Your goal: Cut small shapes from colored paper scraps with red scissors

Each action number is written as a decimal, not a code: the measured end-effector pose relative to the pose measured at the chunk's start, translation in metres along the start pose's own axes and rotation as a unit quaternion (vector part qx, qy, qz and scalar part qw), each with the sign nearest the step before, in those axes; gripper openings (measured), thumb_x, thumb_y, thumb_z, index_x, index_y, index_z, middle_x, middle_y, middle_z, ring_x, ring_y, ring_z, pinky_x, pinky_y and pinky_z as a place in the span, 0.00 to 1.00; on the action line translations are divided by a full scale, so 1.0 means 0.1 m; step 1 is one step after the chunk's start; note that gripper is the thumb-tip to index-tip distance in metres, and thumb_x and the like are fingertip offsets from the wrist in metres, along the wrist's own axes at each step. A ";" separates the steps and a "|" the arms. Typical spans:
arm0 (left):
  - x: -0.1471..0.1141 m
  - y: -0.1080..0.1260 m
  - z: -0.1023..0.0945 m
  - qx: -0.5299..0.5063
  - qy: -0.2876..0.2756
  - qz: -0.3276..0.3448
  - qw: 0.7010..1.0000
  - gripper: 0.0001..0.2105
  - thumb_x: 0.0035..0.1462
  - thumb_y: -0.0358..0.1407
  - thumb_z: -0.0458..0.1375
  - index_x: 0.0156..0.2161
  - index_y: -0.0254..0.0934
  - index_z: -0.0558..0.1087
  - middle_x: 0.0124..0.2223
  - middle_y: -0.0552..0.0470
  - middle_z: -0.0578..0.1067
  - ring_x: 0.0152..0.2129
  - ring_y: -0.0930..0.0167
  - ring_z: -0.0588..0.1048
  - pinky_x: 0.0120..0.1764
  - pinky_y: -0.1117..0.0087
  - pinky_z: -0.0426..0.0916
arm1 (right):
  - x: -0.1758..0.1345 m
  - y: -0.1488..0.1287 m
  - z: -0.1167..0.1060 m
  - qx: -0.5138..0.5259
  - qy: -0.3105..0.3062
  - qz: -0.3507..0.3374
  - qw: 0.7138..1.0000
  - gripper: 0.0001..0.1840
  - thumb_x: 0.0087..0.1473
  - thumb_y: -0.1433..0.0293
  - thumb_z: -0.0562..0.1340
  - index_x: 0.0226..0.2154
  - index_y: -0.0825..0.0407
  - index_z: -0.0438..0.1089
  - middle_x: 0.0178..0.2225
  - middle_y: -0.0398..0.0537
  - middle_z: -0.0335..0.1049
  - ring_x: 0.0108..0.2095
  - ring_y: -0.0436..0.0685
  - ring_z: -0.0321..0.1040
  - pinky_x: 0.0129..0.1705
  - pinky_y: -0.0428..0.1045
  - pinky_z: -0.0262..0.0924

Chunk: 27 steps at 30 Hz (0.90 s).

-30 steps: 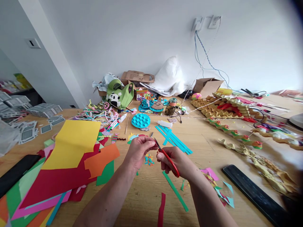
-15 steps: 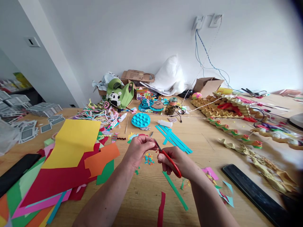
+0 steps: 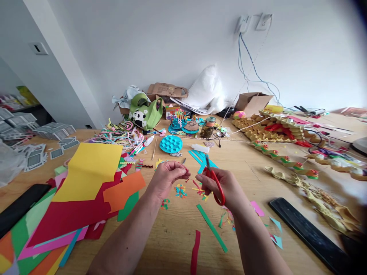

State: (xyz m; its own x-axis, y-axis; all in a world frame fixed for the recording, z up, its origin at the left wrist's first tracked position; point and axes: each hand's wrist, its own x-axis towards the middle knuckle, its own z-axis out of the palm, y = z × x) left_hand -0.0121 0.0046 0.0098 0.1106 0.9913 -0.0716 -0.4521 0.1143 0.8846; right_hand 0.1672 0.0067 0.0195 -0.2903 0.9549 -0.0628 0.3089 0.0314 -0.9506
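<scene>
Red-handled scissors (image 3: 216, 185) are in my right hand (image 3: 222, 183), their blades pointing up and away from me. My left hand (image 3: 169, 177) pinches a small piece of red paper (image 3: 187, 172) between thumb and fingertips. A thin curled red scrap (image 3: 193, 181) trails between the two hands. Below the left fingers lies a pile of tiny coloured paper bits (image 3: 180, 190), with a few green and red bits (image 3: 165, 204) nearer me. A green paper strip (image 3: 211, 228) and a red paper strip (image 3: 195, 252) lie in front of me.
Coloured paper sheets (image 3: 94, 172) pile up on the left. A round blue textured disc (image 3: 171, 144) and blue strips (image 3: 197, 157) lie beyond my hands. A black tray-like object (image 3: 306, 233) and egg-carton pieces (image 3: 286, 162) are at the right. A glass jar (image 3: 208, 128) stands farther back.
My right hand has drawn the scissors away to the right, off the red paper, and the blades now point upward. A curled red scrap now shows between the hands. The left hand stays nearly in place.
</scene>
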 end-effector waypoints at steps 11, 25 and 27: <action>0.00 0.10 -0.06 -0.049 -0.049 0.007 0.998 0.02 0.40 0.28 0.63 0.24 0.31 0.75 0.27 0.48 0.77 0.26 0.70 0.75 0.34 0.69 0.68 | 0.08 0.09 -0.01 0.040 -0.098 -0.088 0.990 0.12 0.52 0.61 0.63 0.31 0.54 0.65 0.29 0.43 0.65 0.29 0.50 0.61 0.32 0.46 0.57; 0.07 0.23 -0.56 0.572 -0.144 -0.012 0.807 0.03 0.40 0.27 0.59 0.23 0.36 0.74 0.28 0.50 0.76 0.26 0.69 0.72 0.31 0.69 0.63 | 0.03 0.02 -0.13 0.035 -0.051 -0.069 0.996 0.09 0.50 0.65 0.65 0.28 0.54 0.67 0.26 0.41 0.63 0.27 0.49 0.58 0.29 0.45 0.53; 0.10 0.17 -0.61 0.708 -0.177 -0.066 0.680 0.05 0.38 0.25 0.57 0.20 0.36 0.73 0.23 0.51 0.74 0.22 0.69 0.70 0.28 0.69 0.60 | 0.03 0.03 -0.14 0.033 -0.049 -0.074 0.996 0.09 0.51 0.65 0.65 0.28 0.53 0.67 0.27 0.41 0.63 0.27 0.49 0.58 0.29 0.45 0.53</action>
State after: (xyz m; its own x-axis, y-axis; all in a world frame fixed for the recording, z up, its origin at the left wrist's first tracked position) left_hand -0.0729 0.0210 -0.0041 0.3872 0.8715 -0.3008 0.8611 -0.2252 0.4559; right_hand 0.1800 0.0140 0.0206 -0.4155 0.9081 0.0531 0.1972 0.1469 -0.9693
